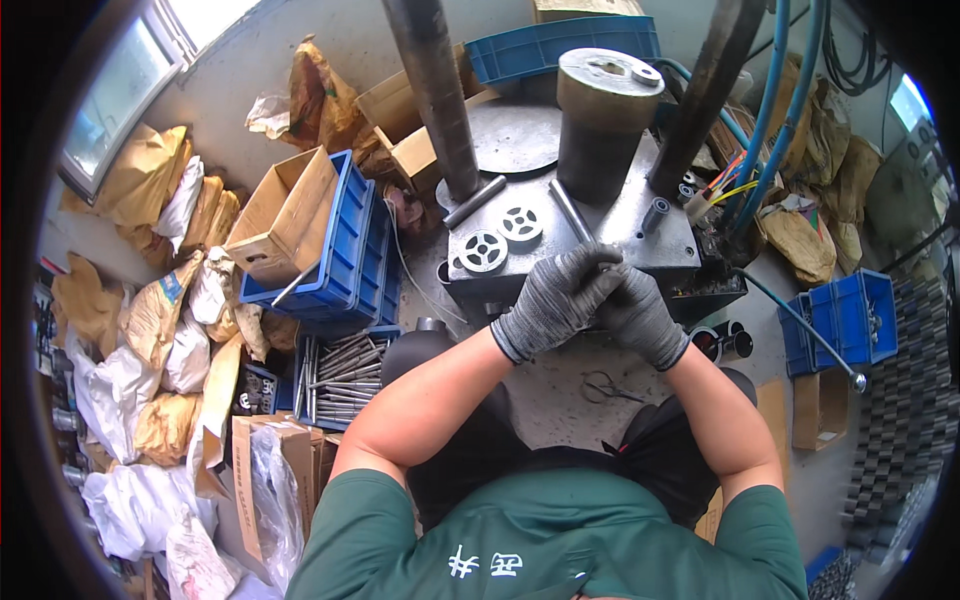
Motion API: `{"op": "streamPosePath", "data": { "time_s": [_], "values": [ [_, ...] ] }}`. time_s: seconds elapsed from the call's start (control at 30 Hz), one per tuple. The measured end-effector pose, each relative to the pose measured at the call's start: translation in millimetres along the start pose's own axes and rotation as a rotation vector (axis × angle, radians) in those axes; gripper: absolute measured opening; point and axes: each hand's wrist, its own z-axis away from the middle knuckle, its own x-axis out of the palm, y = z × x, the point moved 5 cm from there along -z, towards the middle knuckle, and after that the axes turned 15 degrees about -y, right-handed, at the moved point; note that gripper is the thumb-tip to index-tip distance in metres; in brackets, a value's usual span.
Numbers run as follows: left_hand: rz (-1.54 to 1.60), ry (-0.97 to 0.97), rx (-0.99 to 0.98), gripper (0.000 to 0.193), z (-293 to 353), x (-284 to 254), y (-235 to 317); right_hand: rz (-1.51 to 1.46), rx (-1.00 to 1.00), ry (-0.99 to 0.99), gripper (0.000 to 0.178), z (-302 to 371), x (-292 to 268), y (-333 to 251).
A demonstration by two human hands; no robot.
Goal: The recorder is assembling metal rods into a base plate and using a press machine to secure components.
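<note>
Both my hands wear grey knit gloves and meet at the front edge of a metal machine table (660,235). My left hand (560,300) is closed, its fingers curled against those of my right hand (640,315), which is closed too. Anything between them is hidden. A grey metal rod (568,208) reaches down to my fingertips; whether they grip it I cannot tell. Two round metal parts with cutouts, one (484,252) nearer and one (520,224) farther, lie left of my hands. Behind them rests another short rod (474,202).
A thick metal cylinder (605,140) stands on the table between two dark columns (435,95). Blue crates (375,240) and a bin of metal rods (345,375) stand at left. Scissors (605,387) lie on the floor below my hands. A blue bin (850,320) is at right.
</note>
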Motion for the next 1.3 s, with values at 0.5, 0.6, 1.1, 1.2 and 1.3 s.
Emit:
{"op": "streamPosePath", "data": {
  "time_s": [0.5,0.6,1.1,1.2,1.3],
  "values": [
    [-0.192,0.366,-0.331,0.032,-4,-129,-96,-0.490,-0.002,0.267,0.011,-138,-38,-10],
    [-0.222,0.323,-0.419,0.048,-7,-117,-94,-0.202,0.034,0.327,0.013,-160,-47,-10],
    [-0.604,0.267,-0.461,0.051,-14,-114,-108,0.095,0.345,-0.053,0.030,-204,-34,-14],
    [-0.635,0.240,-0.466,0.054,-16,-113,-100,0.073,0.404,-0.137,0.029,-192,-33,-11],
    [-0.707,0.199,-0.467,0.061,-21,-110,-100,-0.150,0.106,0.071,0.040,-192,-45,-15]
  ]
}}
